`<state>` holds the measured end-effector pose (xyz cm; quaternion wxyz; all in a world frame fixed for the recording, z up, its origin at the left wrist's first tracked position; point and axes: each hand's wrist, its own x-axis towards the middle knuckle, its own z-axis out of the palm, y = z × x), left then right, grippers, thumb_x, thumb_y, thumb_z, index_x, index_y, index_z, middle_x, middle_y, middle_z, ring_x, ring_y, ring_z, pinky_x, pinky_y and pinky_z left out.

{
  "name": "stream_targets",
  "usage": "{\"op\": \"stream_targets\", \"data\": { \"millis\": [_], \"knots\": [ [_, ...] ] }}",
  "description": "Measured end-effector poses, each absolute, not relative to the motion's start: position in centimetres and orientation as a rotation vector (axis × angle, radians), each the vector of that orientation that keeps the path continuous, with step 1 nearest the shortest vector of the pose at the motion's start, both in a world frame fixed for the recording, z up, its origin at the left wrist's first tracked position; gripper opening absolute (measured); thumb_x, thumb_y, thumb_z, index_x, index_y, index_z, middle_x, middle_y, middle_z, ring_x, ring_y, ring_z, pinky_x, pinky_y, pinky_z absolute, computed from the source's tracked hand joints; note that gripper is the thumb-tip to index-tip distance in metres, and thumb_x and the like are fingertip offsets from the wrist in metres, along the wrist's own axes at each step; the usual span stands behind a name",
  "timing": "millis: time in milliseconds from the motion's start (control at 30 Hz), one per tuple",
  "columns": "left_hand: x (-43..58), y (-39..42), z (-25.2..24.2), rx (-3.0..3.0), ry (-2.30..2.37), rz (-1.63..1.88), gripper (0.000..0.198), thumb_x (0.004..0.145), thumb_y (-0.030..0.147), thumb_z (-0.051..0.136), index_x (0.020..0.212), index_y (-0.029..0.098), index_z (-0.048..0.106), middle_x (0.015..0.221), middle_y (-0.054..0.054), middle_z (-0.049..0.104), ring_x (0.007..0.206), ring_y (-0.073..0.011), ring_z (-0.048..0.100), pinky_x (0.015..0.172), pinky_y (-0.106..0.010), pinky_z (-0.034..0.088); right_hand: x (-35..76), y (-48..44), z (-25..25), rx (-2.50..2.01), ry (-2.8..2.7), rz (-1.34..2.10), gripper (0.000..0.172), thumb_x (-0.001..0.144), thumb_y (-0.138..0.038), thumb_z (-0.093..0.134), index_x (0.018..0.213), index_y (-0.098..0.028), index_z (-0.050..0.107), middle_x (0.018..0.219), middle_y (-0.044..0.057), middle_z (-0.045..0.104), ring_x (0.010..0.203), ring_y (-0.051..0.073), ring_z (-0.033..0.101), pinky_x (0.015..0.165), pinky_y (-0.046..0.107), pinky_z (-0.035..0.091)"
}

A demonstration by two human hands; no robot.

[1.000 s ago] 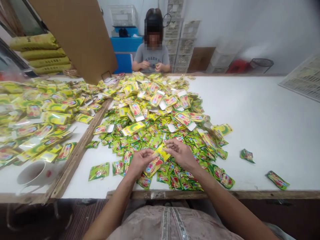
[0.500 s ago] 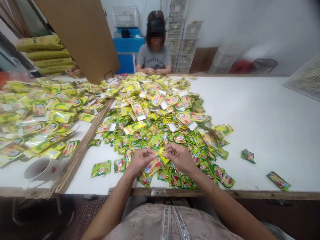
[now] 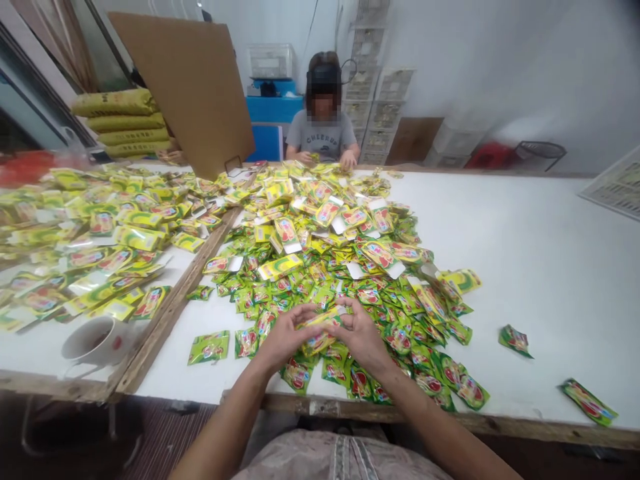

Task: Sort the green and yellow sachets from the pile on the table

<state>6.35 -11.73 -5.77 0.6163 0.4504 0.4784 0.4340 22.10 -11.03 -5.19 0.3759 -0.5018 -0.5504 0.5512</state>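
Note:
Between my two hands is a small yellow carton [image 3: 320, 339] with a red and green print. My left hand [image 3: 287, 337] grips its left side, thumb in front and fingers behind. On the other end, my right hand [image 3: 361, 335] pinches it near the top flap. Below and around them spreads a heap of green foil sachets [image 3: 360, 383] with red melon pictures. Farther back on the heap lie many yellow cartons [image 3: 327, 212], some with white flaps open. A lone green sachet [image 3: 209, 347] rests left of my hands.
A wooden strip [image 3: 175, 310] divides the white table [image 3: 500, 267]. Left of it are more cartons [image 3: 137, 237] and a white mug [image 3: 95, 343]. Two loose sachets lie at right, one being a long sachet [image 3: 589, 401]. A co-worker [image 3: 323, 130] sits opposite, beside a cardboard sheet [image 3: 187, 93].
Both hands have shifted from pinching the carton's top edge to holding it by its sides, and the carton is tilted more. The view has moved slightly; the co-worker's hands have spread apart.

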Motion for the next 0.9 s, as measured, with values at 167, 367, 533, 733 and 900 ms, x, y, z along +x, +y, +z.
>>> {"op": "stream_targets", "data": {
  "millis": [167,367,533,733,900],
  "knots": [
    [3.3,-11.3,-5.5,1.166,1.170,0.840,0.032,0.062,0.037,0.072,0.085,0.015,0.069,0.078,-0.005,0.070,0.068,-0.0193,0.062,0.061,-0.026,0.047,21.1,-9.3,-5.2,-1.176,-1.621,1.429,0.040,0.079,-0.029,0.052,0.116,-0.021,0.041,0.066,-0.004,0.063,0.058,0.014,0.059,0.054,0.024,0.044],
    [-7.0,-5.1,0.4,1.249,2.005,1.527,0.059,0.067,0.039,0.066,0.119,0.015,0.053,0.112,-0.011,0.063,0.097,-0.0258,0.059,0.081,-0.037,0.048,20.8,-2.6,-4.5,-1.385,-1.832,0.862,0.023,0.085,-0.020,0.045,0.106,-0.021,0.055,0.097,0.005,0.068,0.088,0.019,0.063,0.073,0.031,0.047],
    [-5.9,-1.8,1.0,1.755,2.322,1.100,0.071,0.070,0.034,0.063,0.134,0.013,0.039,0.131,-0.016,0.050,0.120,-0.0315,0.045,0.099,-0.043,0.036,20.1,2.4,-6.2,-1.452,-2.377,0.410,0.058,0.074,0.001,0.047,0.128,-0.020,0.045,0.122,0.009,0.057,0.114,0.024,0.048,0.087,0.035,0.039],
    [-0.6,-1.0,-4.5,2.173,1.928,0.341,0.059,0.071,0.009,0.049,0.130,0.017,0.047,0.128,-0.009,0.055,0.117,-0.0246,0.049,0.098,-0.035,0.037,20.8,2.0,-7.2,-1.545,-2.490,0.252,0.029,0.076,-0.007,0.055,0.103,-0.015,0.062,0.100,0.014,0.061,0.100,0.029,0.049,0.081,0.038,0.036],
    [-1.6,-0.8,-4.7,2.110,1.917,0.375,0.053,0.074,0.018,0.048,0.127,0.014,0.050,0.124,-0.011,0.058,0.112,-0.0263,0.053,0.093,-0.034,0.041,23.4,-0.3,-6.3,-1.657,-2.304,0.295,0.021,0.087,-0.025,0.045,0.094,-0.014,0.062,0.090,0.011,0.062,0.081,0.022,0.054,0.067,0.029,0.038]
  ]
}}
